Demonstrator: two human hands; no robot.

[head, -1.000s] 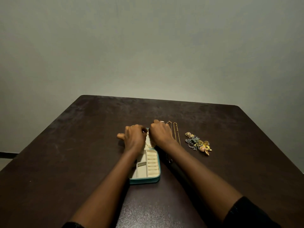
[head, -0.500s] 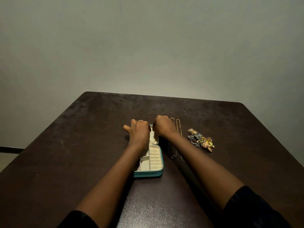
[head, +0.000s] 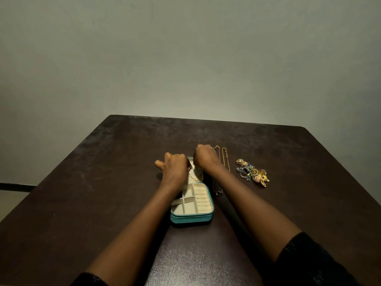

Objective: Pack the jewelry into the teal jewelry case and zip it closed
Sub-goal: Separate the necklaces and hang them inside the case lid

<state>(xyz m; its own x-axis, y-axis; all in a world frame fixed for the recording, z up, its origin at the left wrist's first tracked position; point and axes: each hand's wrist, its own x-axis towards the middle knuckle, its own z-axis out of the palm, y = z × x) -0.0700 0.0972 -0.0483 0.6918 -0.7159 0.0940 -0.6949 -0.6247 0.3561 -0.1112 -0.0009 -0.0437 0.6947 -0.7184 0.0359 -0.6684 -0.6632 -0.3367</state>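
The teal jewelry case (head: pixel 190 220) lies open in the middle of the dark table, its cream compartments facing up. Both my hands hover over its raised lid at the far end. My left hand (head: pixel 175 168) and my right hand (head: pixel 204 158) are closed, pinching the ends of a thin gold necklace (head: pixel 193 178) that hangs against the lid's cream lining. Two more chains (head: pixel 224 159) lie on the table right of the case, partly hidden by my right forearm. A heap of gold and silver earrings and rings (head: pixel 252 174) sits further right.
The dark wooden table (head: pixel 103 193) stands against a plain grey wall. A small ring pendant (head: pixel 218 193) on a chain lies just right of the case.
The view has shifted slightly and the case now shows more of its tray. My hands stay at the lid, working the gold necklace, with my right hand a little higher.
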